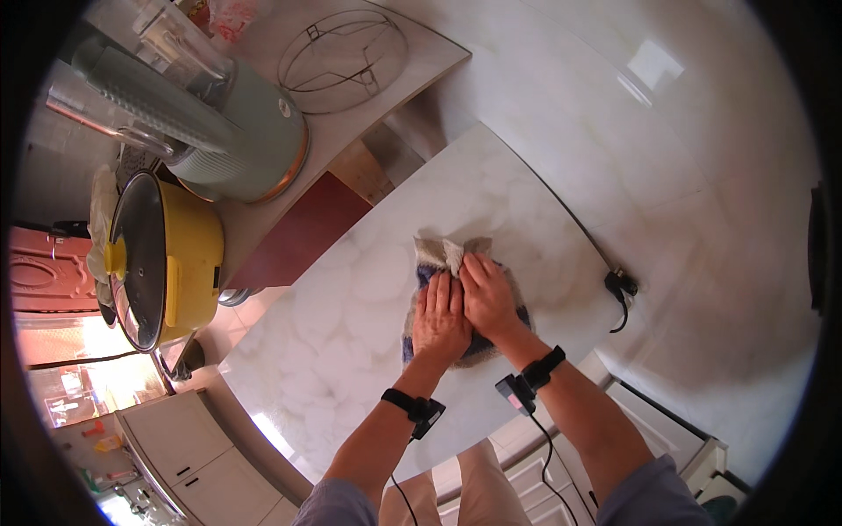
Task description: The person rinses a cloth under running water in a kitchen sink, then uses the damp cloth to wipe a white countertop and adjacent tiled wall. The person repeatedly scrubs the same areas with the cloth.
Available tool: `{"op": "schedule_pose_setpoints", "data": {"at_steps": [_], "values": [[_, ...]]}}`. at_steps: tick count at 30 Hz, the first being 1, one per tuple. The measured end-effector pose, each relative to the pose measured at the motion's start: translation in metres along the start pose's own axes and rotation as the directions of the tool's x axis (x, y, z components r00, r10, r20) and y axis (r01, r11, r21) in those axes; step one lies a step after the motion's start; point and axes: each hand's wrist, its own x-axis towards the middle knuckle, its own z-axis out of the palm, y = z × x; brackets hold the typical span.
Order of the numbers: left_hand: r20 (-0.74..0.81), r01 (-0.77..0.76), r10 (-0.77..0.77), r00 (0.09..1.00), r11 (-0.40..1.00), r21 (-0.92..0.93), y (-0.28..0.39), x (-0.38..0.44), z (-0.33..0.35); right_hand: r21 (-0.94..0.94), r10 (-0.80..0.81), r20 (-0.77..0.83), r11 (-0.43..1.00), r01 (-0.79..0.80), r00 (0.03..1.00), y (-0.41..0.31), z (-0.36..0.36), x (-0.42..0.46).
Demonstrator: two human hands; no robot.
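Note:
A striped cloth (487,352), beige, white and dark blue, lies on the white marbled tabletop (342,322). My left hand (442,315) rests flat on its left part, fingers stretched forward and close together. Against it, my right hand (487,289) presses on the right part, its fingertips near a raised fold at the cloth's far edge. Whether any cloth is pinched under the fingers cannot be told. Each wrist wears a black strap with a small cabled device.
A yellow electric pot (191,263) with a glass lid, a grey-green blender (263,144) and a round wire rack (342,59) stand on the counter at the upper left. A plug with a black cable (618,283) is at the wall, right of the table.

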Motion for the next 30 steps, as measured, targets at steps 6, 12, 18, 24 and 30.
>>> {"op": "schedule_pose_setpoints", "data": {"at_steps": [6, 12, 18, 24, 30], "values": [[-0.13, -0.006, 0.012, 0.991, 0.999, 0.049, -0.019, 0.086, -0.006, -0.155, -0.014, -0.077, 0.988, 0.002, 0.997, 0.039, 0.016, 0.081], [-0.123, -0.014, 0.023, 0.992, 0.997, 0.074, -0.017, 0.058, 0.006, -0.079, 0.005, -0.098, 0.997, -0.012, 0.995, 0.022, 0.01, 0.042], [0.059, -0.034, 0.038, 0.998, 0.997, -0.065, 0.015, -0.014, 0.004, -0.074, 0.024, 0.033, 0.997, -0.021, 0.999, -0.004, -0.022, -0.023], [-0.118, -0.055, 0.058, 0.991, 0.998, 0.028, -0.007, 0.057, 0.01, -0.075, -0.05, -0.076, 0.996, 0.044, 0.996, 0.042, 0.007, 0.045], [-0.152, -0.059, 0.075, 0.986, 0.993, 0.107, -0.006, 0.111, 0.009, -0.322, 0.119, -0.123, 0.934, -0.153, 0.985, 0.075, -0.005, 0.076]]}}
